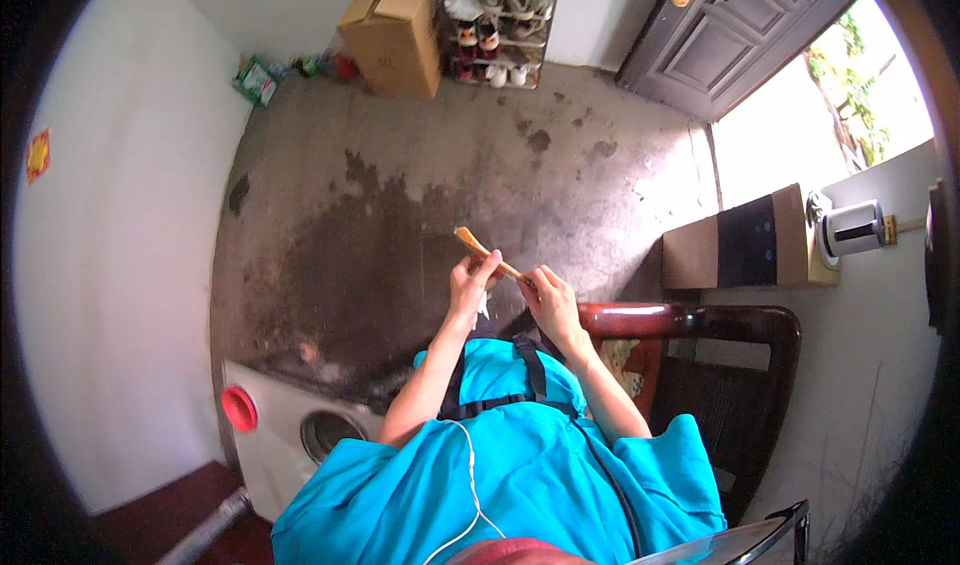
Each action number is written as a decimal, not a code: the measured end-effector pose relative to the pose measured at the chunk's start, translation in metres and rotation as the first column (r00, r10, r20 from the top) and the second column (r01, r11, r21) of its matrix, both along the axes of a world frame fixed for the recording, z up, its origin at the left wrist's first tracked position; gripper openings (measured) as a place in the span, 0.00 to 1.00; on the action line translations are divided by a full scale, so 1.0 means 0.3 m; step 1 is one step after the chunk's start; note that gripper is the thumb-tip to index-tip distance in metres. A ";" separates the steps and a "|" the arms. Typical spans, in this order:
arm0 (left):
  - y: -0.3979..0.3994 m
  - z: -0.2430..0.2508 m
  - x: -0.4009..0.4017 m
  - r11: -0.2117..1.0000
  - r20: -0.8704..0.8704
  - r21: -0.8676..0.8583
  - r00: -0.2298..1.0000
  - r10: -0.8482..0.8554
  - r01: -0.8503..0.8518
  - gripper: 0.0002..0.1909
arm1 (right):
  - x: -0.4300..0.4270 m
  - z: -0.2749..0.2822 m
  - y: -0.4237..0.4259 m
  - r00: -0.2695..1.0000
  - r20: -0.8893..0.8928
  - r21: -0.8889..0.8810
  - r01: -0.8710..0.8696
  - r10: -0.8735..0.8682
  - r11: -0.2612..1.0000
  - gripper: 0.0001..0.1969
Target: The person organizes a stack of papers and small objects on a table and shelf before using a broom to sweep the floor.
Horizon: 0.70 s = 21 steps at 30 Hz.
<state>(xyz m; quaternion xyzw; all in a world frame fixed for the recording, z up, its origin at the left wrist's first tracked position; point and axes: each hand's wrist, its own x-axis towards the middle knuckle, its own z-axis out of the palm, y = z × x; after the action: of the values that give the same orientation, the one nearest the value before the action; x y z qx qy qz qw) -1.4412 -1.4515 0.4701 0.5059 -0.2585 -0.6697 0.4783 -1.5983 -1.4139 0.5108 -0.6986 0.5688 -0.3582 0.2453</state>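
Observation:
A long, thin yellow-brown item (475, 243), perhaps a folded packet, slants down to the right between my two hands. Its wider end sticks out past my left hand (471, 284), whose thumb and fingers close on its middle. My right hand (549, 295) pinches the narrow lower end. Something white hangs just below my left hand; what it is cannot be told. Both hands are in front of my body, above the dark floor.
A dark wooden armchair (637, 320) stands close on the right. A white cabinet or appliance (277, 445) is at lower left. Farther off are a cardboard box (397, 47), a shoe rack (536, 55) and an open door (701, 47). An electric kettle (855, 227) is at right.

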 end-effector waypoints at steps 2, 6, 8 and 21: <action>-0.144 0.071 -0.052 0.999 0.007 0.012 0.999 -0.043 0.043 0.16 | -0.031 0.025 -0.113 0.998 0.013 -0.015 0.060 -0.060 0.998 0.04; -0.419 0.110 -0.128 0.985 0.032 0.040 0.985 -0.168 0.167 0.15 | -0.091 0.095 -0.358 0.981 0.039 0.006 0.192 -0.192 0.981 0.04; -0.568 0.150 -0.178 0.977 0.032 0.027 0.976 -0.215 0.214 0.15 | -0.132 0.115 -0.489 0.966 0.045 -0.023 0.257 -0.255 0.966 0.05; -1.535 0.237 -0.557 0.976 -0.038 -0.063 0.976 -0.213 0.210 0.14 | -0.556 0.145 -1.450 0.980 0.124 -0.131 0.174 -0.158 0.976 0.07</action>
<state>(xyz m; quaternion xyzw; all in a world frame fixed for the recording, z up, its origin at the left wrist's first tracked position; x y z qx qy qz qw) -1.6084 -1.9121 0.5413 0.4461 -0.3195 -0.7202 0.4244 -1.7652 -1.8490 0.5542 -0.6427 0.5837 -0.4560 0.1960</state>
